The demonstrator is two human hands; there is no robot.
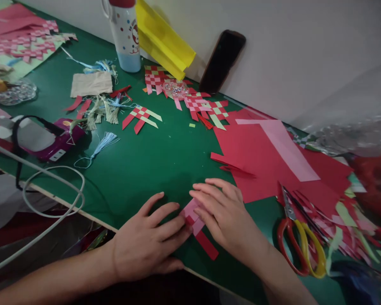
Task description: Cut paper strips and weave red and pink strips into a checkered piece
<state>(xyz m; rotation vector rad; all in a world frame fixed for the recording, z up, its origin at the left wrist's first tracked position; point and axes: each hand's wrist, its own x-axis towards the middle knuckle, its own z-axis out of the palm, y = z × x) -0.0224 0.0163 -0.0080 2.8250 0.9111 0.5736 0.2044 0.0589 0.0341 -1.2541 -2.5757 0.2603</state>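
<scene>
In the head view, your left hand (152, 239) lies palm down, fingers spread, fingertips against the pink and red paper strips (190, 207) at 6 o'clock on the green table (165, 161). Your right hand (227, 218) curves over their 3 o'clock side; you cannot tell whether it pinches them. Scissors (302, 239) lie at 4 o'clock.

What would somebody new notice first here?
Probably the bright yellow sheet beside the bottle, and the big red paper on the right of the green table. Next, maybe the scissors with red and yellow handles, lower right. At the front, the left hand and right hand touch a small pink-and-red paper piece.
</scene>
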